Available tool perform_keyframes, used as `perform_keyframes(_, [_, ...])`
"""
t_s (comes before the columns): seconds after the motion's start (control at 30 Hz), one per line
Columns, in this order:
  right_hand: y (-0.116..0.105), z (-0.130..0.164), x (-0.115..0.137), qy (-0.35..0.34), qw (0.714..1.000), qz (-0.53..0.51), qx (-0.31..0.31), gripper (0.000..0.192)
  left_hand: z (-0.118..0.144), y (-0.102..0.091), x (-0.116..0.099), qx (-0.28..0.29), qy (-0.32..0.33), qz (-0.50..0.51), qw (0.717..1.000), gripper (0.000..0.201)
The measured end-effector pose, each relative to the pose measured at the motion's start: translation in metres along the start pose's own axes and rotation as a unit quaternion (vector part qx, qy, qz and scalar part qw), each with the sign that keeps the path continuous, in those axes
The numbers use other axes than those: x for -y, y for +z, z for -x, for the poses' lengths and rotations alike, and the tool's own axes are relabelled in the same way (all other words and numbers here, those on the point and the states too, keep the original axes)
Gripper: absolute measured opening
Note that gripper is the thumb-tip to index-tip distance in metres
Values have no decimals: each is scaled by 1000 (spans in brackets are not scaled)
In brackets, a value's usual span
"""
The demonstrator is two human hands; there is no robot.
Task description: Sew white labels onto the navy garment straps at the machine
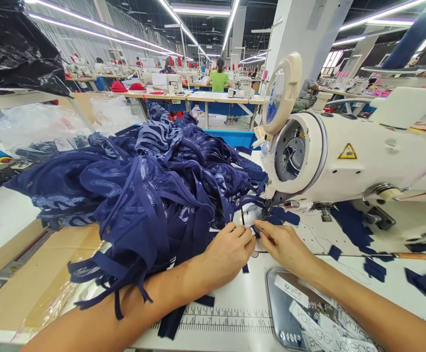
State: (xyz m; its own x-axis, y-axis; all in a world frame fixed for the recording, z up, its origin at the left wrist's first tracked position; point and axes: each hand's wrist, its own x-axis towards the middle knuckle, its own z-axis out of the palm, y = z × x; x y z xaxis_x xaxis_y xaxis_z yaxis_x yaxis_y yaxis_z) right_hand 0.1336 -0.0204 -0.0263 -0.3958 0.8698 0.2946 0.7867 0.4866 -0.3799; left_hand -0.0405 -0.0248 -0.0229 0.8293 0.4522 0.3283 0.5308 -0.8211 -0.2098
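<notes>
A white counter (242, 293) carries everything. A white sewing machine (348, 156) stands at its right rear. A heap of navy lace garments (143, 190) lies on its left half. Small navy fabric scraps (374, 269) lie scattered on the right. A printed ruler strip (227, 320) runs along the near edge, beside a metal plate (282, 308) bearing white labels (308, 313).

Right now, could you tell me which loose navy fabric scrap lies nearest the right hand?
The small scrap just right of the right hand; the others lie farther right.
</notes>
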Motion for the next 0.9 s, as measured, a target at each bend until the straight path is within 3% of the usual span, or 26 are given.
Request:
perform_keyframes(0.77, [-20,3,4,10,996,6,89,37,-1,0,0,43,6,-14,999,21])
perform_keyframes(0.9, [-24,3,3,2,994,-46,98,32,1,-1,0,48,12,-7,999,23])
